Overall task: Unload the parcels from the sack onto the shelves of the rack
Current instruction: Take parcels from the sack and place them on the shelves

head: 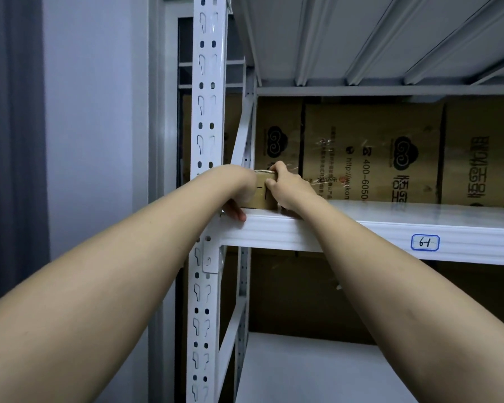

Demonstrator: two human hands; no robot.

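A small brown cardboard parcel (264, 193) sits at the left end of the white rack's shelf (390, 231), close to its front edge. My left hand (239, 196) grips the parcel's left side, with the thumb hanging over the shelf lip. My right hand (288, 187) grips the right side, fingers curled over the top edge. Both arms reach up from below. The sack is not in view.
The rack's white perforated upright (208, 112) stands just left of the parcel. Flattened brown cardboard sheets (390, 152) line the back of the shelf. A label reading 6-1 (424, 242) is stuck on the shelf front. A lower shelf (303, 370) lies beneath.
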